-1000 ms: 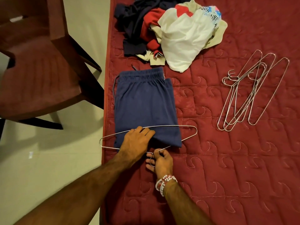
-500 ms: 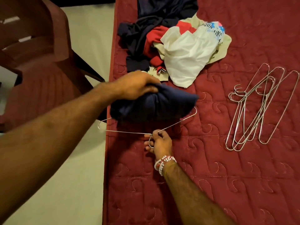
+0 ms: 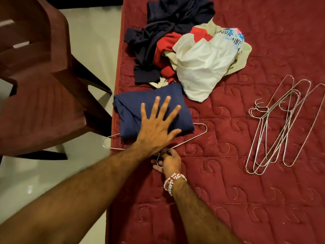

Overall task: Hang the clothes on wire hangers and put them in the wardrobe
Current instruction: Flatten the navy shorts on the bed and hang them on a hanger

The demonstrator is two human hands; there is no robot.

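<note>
The red quilted bed (image 3: 228, 191) carried everything, and its left edge ran very near to the work. Nearest to the person, the right hand (image 3: 170, 162) had its fingers closed around the hook of a wire hanger (image 3: 186, 142). The long axis of this hanger lay left to right across the bed, and its left end stuck out past the edge, over the floor (image 3: 95, 41). Just beyond, the left hand (image 3: 156, 127) lay flat with spread fingers, pressing on the folded navy garment (image 3: 128, 111). The garment seemed to be folded over the hanger's long bar (the bar itself was hidden under the cloth). So the garment lay directly ahead of both hands, and the left one was the nearer.

I judge that lifting by the hook needed care, because a brown chair (image 3: 40, 106) stood just beside that edge. To the right there was more open bed, before the spare hangers (image 3: 274, 131). Farthest away lay the pile of clothes (image 3: 198, 62), touching the garment's far side.
</note>
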